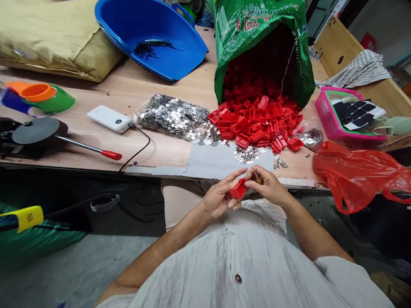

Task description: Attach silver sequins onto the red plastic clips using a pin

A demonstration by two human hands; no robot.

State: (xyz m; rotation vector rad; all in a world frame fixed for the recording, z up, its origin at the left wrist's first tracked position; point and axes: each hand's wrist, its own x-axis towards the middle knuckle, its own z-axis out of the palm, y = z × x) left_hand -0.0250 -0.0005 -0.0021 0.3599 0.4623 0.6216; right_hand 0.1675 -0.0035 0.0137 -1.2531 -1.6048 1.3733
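Close to my body, just off the table's front edge, my left hand (221, 192) grips a small red plastic part (238, 189) between thumb and fingers. My right hand (265, 184) is closed beside it, its fingertips at the upper right of the red part. A yellowish piece (258, 180), perhaps a tool handle, shows between the right fingers; its kind is unclear. Beyond my hands lies a pile of similar red plastic parts (257, 122), spilling from a green woven sack (224, 47). Small shiny metal pieces (248, 155) lie on a grey sheet (205, 160) in front of the pile.
A clear bag of metal pieces (175, 113) lies left of the pile, near a cabled white power bank (109, 118). A red-tipped lever (111, 154) juts from the left. A blue scoop (180, 60) stands behind. Right are a pink basket (324, 113) and red plastic bag (356, 167).
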